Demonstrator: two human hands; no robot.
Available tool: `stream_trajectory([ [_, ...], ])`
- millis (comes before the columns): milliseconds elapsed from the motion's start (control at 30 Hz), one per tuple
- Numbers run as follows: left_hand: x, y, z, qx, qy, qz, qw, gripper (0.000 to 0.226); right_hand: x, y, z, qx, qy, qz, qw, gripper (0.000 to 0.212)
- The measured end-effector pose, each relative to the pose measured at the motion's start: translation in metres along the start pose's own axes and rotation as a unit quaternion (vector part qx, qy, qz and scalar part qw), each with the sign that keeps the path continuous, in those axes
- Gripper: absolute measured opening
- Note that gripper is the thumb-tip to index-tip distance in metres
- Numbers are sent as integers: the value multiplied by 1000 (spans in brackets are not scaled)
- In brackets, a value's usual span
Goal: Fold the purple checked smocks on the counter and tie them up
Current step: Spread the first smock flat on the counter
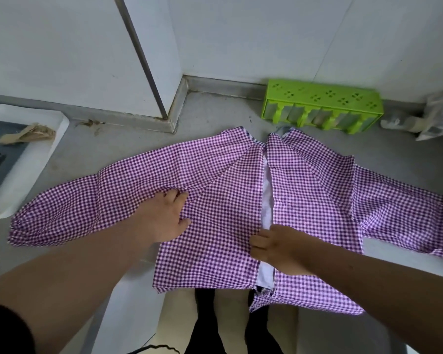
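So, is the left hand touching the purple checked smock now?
Touching. The head view shows the left hand lying flat on the purple checked smock, near where its sleeve joins the body, fingers spread on the cloth.

There is one view only — a wide-angle camera worn on the person's head, looking forward and steeply down. It sits close above the grey bench (128, 149), near enough that both forearms enter from the bottom corners and reach toward the middle of the frame. The view faces the white wall (266, 34) at the back of the bench, which fills the upper part of the picture. At the bottom edge it looks straight down past the bench's near edge to the floor (179, 310). The wide lens bends straight lines near the borders — with no second view, nothing is shared.
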State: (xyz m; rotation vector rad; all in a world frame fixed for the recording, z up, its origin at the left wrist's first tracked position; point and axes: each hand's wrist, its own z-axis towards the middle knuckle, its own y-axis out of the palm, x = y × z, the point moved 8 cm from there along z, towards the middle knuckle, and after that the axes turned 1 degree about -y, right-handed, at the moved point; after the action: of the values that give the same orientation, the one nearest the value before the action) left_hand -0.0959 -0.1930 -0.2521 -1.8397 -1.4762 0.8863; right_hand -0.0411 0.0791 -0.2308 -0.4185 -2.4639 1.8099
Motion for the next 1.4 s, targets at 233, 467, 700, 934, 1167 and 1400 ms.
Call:
stream_trajectory([
  [233,15,-24,-4,40,10,43,998,95,10,20,-22,-29,41,-19,999,46],
  [467,85,-15,0,-40,85,56,994,109,2,9,-31,-49,16,43,998,59],
  [700,90,-16,0,-72,75,104,989,128,10,15,-47,-47,1,-18,999,31],
  [934,93,-17,2,-82,77,121,986,132,1,-19,-27,52,-5,5,999,18],
  [1167,84,-11,2,-78,96,68,990,125,38,-1,-17,42,262,97,959,66],
  [1400,30,-17,2,19,14,-67,997,97,48,11,-1,-33,294,151,943,69],
])
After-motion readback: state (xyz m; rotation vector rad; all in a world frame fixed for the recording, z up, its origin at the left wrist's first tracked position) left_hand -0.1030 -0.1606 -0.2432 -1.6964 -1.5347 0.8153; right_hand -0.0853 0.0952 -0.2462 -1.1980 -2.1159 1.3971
